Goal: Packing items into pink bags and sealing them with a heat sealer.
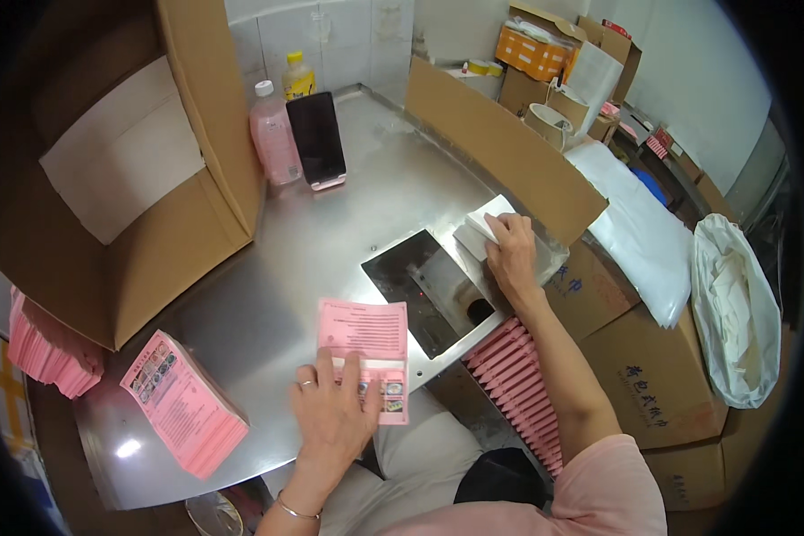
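Observation:
My left hand [333, 413], with a ring and a bangle, lies with its fingers outstretched on a pink printed wrapper [364, 329]. The wrapper is on the steel table [317, 234] at its near edge; a white strip shows across its middle, partly under my fingers. Farther right, my right hand [513, 257] pinches a small white folded tissue [489, 216] at the table's right side. Between the hands, a dark rectangular opening [411, 290] is set into the tabletop. A thick stack of pink printed wrappers [186, 402] sits left of my left hand.
A large open carton [228, 134] stands on the left. At the back are a phone on a stand [316, 138], a pink bottle [274, 134] and a yellow-capped bottle [297, 76]. A cardboard flap [500, 143] borders the right side. Pink packs [518, 380] fill the space below; cartons [657, 375] stand rightward.

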The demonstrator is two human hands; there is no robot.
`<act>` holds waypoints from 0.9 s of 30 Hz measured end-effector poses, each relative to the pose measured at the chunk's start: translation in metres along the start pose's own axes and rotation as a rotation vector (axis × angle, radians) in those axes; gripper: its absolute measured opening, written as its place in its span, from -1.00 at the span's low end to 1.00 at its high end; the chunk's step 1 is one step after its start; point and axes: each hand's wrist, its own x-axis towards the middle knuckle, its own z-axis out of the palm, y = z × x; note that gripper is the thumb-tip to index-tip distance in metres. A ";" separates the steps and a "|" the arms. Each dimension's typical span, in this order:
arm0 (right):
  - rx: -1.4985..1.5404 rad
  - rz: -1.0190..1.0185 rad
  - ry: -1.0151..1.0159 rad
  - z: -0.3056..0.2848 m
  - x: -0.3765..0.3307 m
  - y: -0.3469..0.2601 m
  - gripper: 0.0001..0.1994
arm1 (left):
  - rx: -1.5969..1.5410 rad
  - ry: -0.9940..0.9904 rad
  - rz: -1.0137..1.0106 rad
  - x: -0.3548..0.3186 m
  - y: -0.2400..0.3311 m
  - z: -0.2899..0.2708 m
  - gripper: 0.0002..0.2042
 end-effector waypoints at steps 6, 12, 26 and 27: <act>0.021 -0.071 -0.042 -0.001 -0.003 -0.007 -0.74 | -0.145 0.010 -0.014 -0.001 0.002 0.003 -0.57; -0.008 -0.027 -0.104 -0.001 0.000 -0.006 -0.76 | -0.149 0.089 -0.036 -0.003 0.005 -0.001 -0.58; 0.722 -0.494 -0.479 -0.049 -0.070 -0.170 -0.81 | -0.359 -0.110 -0.077 -0.003 -0.015 -0.015 -0.40; 0.476 -0.809 -0.214 -0.066 -0.084 -0.173 -0.84 | -0.277 -0.136 -0.017 0.001 -0.021 -0.024 -0.28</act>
